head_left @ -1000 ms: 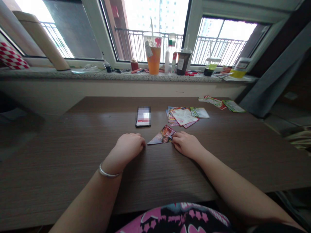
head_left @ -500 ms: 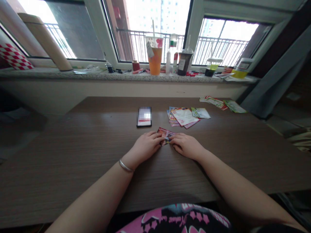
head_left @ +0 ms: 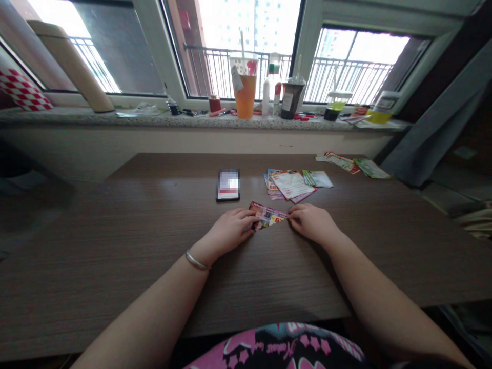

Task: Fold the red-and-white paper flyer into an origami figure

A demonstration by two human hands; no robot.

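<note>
Red-and-white checked fabric (head_left: 23,89) at far left, cut off by the frame edge. Beside it, tan cardboard tube (head_left: 69,66), cylindrical, leaning over the speckled stone windowsill (head_left: 115,119). Below, dark brown wood-grain table (head_left: 96,246), matte, with a straight near edge. Thin silver bangle (head_left: 197,261), smooth and round, on the left wrist. On the left hand (head_left: 230,230), fingers curled narrow, tips closed on the left end of the folded leaflet (head_left: 269,215); thumb out of sight. Just beyond, black rectangular phone (head_left: 228,185), flat on the table, screen blurred and unreadable. On the sill behind, clear plastic cup (head_left: 245,95) of orange drink with a straw. Position of the folded leaflet: flat on the table between both hands. Material: glossy printed paper, pink and yellow, roughly triangular, print too small to read, left end covered by fingers. Just beyond and apart from it, fanned stack of glossy leaflets (head_left: 292,184). On the right hand (head_left: 313,223), fingers bent narrow, tips holding the leaflet's right corner. More loose leaflets (head_left: 351,163) near the table's far right edge, details hard to make out. Both forearms cut off at the bottom of the frame.
</note>
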